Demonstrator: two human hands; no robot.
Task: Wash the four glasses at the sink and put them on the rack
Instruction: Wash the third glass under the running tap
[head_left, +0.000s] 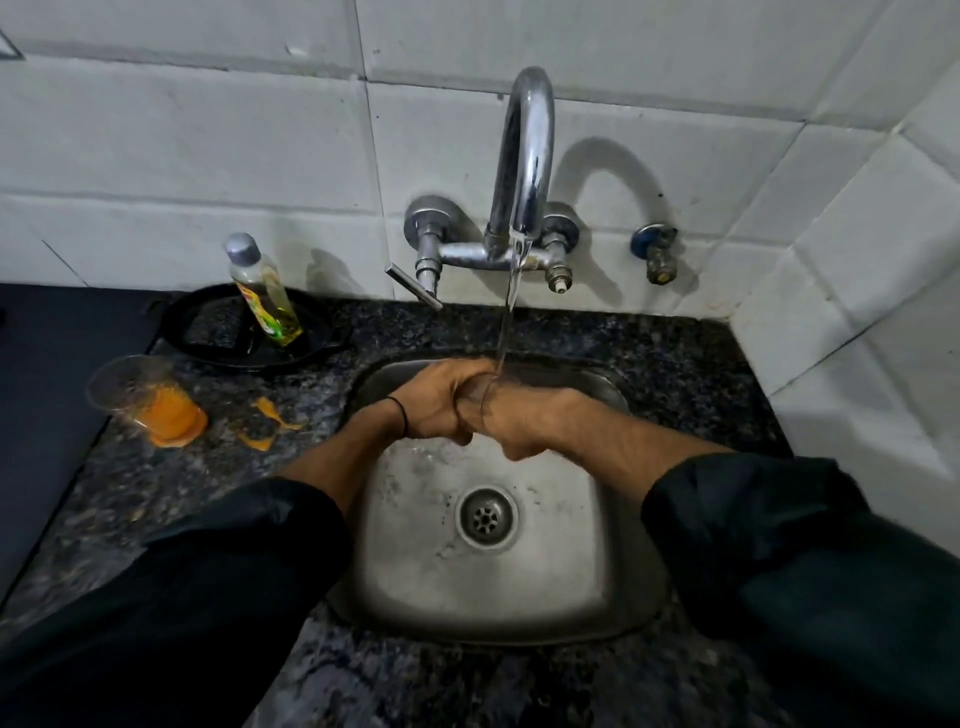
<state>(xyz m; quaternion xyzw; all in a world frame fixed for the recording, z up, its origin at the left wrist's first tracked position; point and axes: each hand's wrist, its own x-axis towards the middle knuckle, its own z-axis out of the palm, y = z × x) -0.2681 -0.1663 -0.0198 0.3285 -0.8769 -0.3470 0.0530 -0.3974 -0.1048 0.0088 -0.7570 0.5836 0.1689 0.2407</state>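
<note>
At the middle of the frame a person is holding a clear drinking glass (482, 400) under the thin stream running from the curved chrome tap (522, 156), above the square stainless steel sink (493, 597). The left hand (441, 408), the one with a thin black band at the wrist, is curling its fingers round the glass and clamping it. The right hand (524, 428) is pressing against the glass from the right with its fingers hidden, so I cannot tell whether they are reaching inside or gripping the outside.

Left of the sink, on the speckled dark granite desk (701, 364), a second clear glass with orange dregs (140, 400) is sitting unwashed; an orange spill (265, 423) is lying just beside it. Further toward the upper left, a clear bottle of yellow-green dish liquid (265, 291) is leaning in a round black pan (218, 332). No rack and no other glasses are showing.

To my eye the risk is mainly in the wet grip; a slick glass could be slipping out between the two hands and striking the steel basin. Fingers pushing hard inside could be cracking a thin wall. A dark sleeve swinging left could be knocking the dirty glass over into the spill.
</note>
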